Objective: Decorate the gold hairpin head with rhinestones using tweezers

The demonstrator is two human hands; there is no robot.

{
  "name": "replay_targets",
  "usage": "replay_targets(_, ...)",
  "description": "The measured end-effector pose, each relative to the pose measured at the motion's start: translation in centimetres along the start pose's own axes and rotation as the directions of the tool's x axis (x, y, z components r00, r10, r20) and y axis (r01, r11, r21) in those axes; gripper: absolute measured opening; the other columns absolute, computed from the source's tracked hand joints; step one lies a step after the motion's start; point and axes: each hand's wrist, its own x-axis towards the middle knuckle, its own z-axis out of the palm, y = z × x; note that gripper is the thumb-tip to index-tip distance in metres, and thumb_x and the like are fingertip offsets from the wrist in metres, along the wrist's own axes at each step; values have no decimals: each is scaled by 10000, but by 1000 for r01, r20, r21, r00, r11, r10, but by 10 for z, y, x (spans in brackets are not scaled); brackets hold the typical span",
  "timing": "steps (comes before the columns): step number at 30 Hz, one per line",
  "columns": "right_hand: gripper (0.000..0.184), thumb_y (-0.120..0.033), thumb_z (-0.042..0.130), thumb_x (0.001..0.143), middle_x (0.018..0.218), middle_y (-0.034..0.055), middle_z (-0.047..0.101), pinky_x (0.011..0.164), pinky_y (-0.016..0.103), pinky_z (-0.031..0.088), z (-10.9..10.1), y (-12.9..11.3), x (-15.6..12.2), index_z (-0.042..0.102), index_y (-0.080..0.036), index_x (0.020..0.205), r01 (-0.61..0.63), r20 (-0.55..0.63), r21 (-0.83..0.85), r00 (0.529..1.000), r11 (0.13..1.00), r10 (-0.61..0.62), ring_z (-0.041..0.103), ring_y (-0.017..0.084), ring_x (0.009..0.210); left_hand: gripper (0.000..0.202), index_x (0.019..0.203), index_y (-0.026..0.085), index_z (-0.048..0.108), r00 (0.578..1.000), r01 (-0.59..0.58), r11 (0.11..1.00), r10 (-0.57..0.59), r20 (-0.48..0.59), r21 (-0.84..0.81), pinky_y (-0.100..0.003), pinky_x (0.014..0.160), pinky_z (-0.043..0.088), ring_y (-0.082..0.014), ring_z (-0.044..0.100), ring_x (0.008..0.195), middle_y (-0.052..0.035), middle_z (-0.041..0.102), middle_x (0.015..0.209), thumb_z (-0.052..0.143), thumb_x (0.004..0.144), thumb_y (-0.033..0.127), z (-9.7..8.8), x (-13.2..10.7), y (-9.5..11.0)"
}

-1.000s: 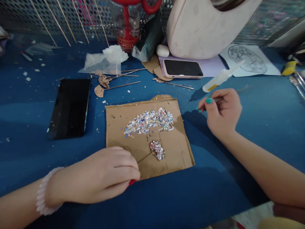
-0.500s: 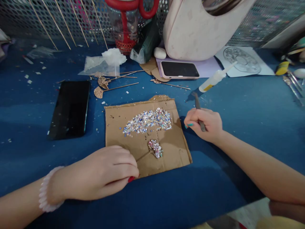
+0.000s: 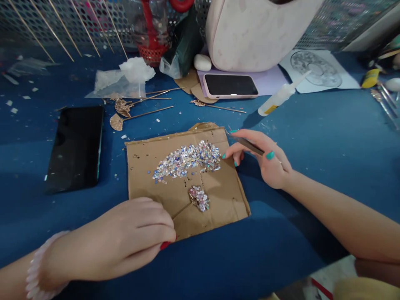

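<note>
My left hand is closed, pinching the thin stem of a hair stick. Its leaf-shaped head, covered in pink and silver rhinestones, rests over a cardboard sheet. Beyond that head, a loose pile of silver and blue rhinestones is spread on the cardboard. At the sheet's right edge is my right hand, holding dark tweezers between thumb and fingers. The tweezers' thin tip points up and left, and I see nothing in it.
A black tablet lies at left. Behind are gold hair sticks, a plastic bag, a phone and a glue bottle. A white handbag and a mesh panel border the back.
My right hand has opened out from a fist-like grip and turned the tweezers so their tip points left, toward the cardboard. My left hand keeps its pinch. The view has shifted slightly.
</note>
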Motion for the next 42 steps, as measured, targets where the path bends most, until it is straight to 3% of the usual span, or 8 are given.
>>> replay_targets(7,480,-544,365,1014,971,82,666,647,304,550,5,-10,3,589,-213,1278,-27,-2,-8,1000,1000,27,596,149,710,238,1142,212,576,1000,5,1000,-5,6,18,-296,746,464,-170,598,818,-32,697,967,456,968,103,2,-2,-1)
replay_targets(13,107,-239,586,935,830,10,713,608,226,531,2,-16,9,670,-213,995,-37,45,-318,997,947,54,643,108,664,267,1166,193,571,1000,-10,1000,10,-1,10,-302,764,464,-175,605,845,-47,696,989,456,957,74,2,-4,-1)
replay_targets(17,174,-153,570,916,886,-1,738,642,217,545,3,-14,10,662,-221,1048,17,79,-346,997,938,11,674,99,705,276,1169,190,569,1000,-7,1000,7,3,6,-309,756,464,-177,605,842,-47,695,986,454,952,65,2,-4,-1)
replay_targets(20,187,-196,621,906,831,-9,725,603,227,528,4,-12,7,626,-221,1092,-40,28,-306,998,951,51,663,103,662,274,1165,188,570,1000,-11,1000,10,10,1,-315,753,463,-179,605,848,-45,692,985,456,949,66,2,-5,-1)
replay_targets(25,53,-241,657,888,740,-9,707,559,238,520,4,-13,8,642,-213,930,-95,-16,-318,995,943,95,661,115,614,284,1177,181,570,1000,-15,1000,15,16,-3,-324,772,452,-179,589,874,-45,690,1004,457,949,52,2,-5,-2)
replay_targets(30,46,-221,653,896,731,-6,701,561,240,521,3,-15,14,671,-222,854,2,9,-380,1000,925,2,662,121,634,284,1180,175,572,1000,-11,1000,11,16,-10,-317,764,447,-176,580,864,-48,685,1007,457,952,50,2,-5,-2)
replay_targets(35,55,-185,664,889,841,26,733,701,272,575,2,-14,16,675,-213,843,120,19,-422,992,899,-123,701,146,784,268,1169,167,582,1000,-22,1000,22,-3,-9,-315,766,452,-179,586,870,-49,684,1003,464,955,55,2,-5,-2)
replay_targets(42,144,-100,654,867,887,1,783,738,224,621,4,-15,12,693,-230,822,61,-33,-436,996,898,-83,752,122,792,271,1158,170,585,1000,-20,1000,20,-2,-10,-315,758,454,-179,578,858,-44,680,997,462,949,48,2,-5,-2)
